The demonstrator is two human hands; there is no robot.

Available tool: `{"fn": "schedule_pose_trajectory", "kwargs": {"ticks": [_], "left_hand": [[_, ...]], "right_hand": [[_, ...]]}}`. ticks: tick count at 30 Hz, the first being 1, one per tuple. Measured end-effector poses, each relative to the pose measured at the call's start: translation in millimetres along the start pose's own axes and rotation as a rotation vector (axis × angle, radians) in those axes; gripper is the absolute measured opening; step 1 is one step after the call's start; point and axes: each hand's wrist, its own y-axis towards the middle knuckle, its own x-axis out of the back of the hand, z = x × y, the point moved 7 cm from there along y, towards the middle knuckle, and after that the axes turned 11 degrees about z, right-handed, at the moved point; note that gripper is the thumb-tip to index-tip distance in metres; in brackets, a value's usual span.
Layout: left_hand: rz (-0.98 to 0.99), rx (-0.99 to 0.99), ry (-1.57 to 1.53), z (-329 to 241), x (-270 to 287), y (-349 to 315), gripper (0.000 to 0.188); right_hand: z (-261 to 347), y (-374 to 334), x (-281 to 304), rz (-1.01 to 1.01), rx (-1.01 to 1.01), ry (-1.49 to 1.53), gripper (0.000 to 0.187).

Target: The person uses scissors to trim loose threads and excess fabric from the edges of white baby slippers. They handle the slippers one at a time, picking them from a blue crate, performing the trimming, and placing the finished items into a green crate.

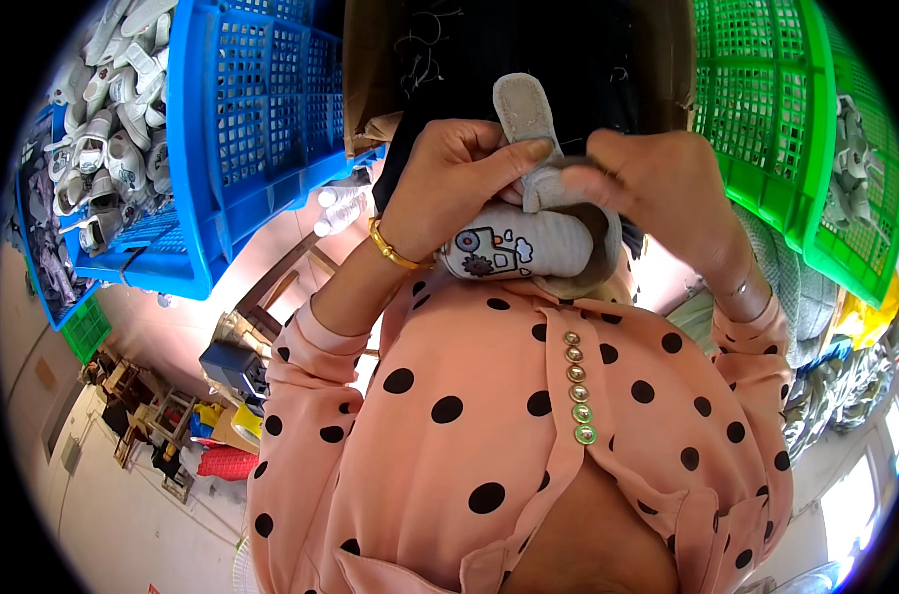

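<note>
A small off-white child's shoe (pixel 560 241) with a cartoon vehicle on its upper lies on its side in front of my chest. My left hand (pixel 456 173) pinches the shoe's pale strap (pixel 524 104) between thumb and fingers, so that its rounded, stitched end points up and away from me. My right hand (pixel 657 183) is at the other side of the strap's base, above the shoe's opening. Its fingers are curled in and blurred by motion. A dark narrow shape shows between its thumb and forefinger, too smeared to name.
At the left stands a blue plastic crate (pixel 261 129), with many small pale shoes (pixel 123 153) heaped beside it. A green crate (pixel 766 109) at the right has more greyish pieces (pixel 850 168) by it. Dark cloth (pixel 449 59) with loose threads lies beyond my hands.
</note>
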Motion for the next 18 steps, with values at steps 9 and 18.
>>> {"fn": "schedule_pose_trajectory", "kwargs": {"ticks": [9,18], "left_hand": [[0.027,-0.084,0.252,-14,-3,-2,0.024],[-0.172,-0.427,1.045,-34,-17,-21,0.008]], "right_hand": [[-24,19,-46,-0.006,-0.117,1.251,0.037],[-20,9,-55,0.030,-0.191,1.502,0.032]]}}
